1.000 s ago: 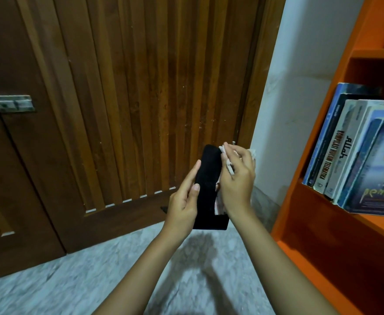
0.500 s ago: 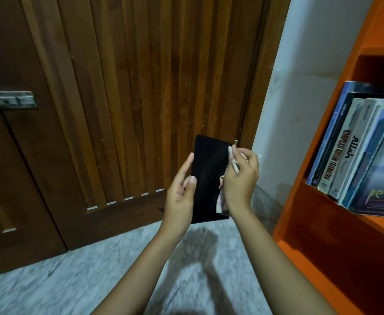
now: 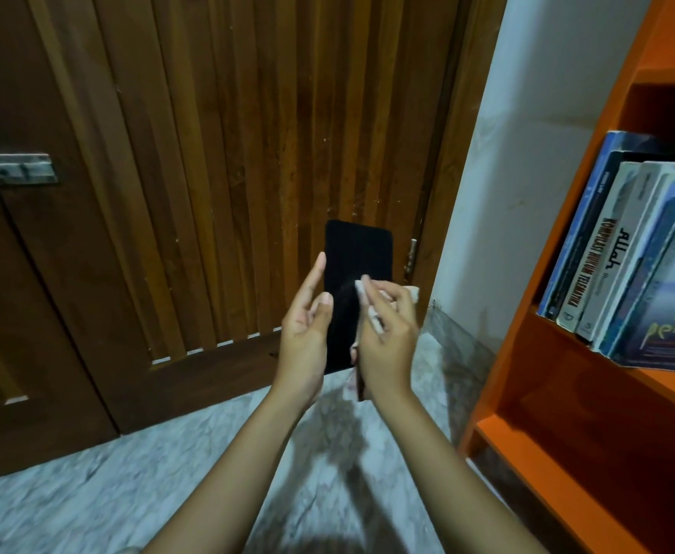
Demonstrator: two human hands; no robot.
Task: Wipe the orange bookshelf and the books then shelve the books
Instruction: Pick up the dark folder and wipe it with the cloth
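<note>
Black book (image 3: 358, 253): upright in front of the wooden door (image 3: 248, 133), dark cover facing the camera, upper half rising clear above both hands.
Left hand (image 3: 304, 333): holds the book's lower left edge, thumb on the cover, forefinger straight up along the side.
Right hand (image 3: 386, 337): fingers pinch a white cloth (image 3: 362, 287), pressed to the cover's lower right part.
Orange bookshelf (image 3: 528, 353): to the right, well apart, with leaning shelved books (image 3: 615, 253).
</note>
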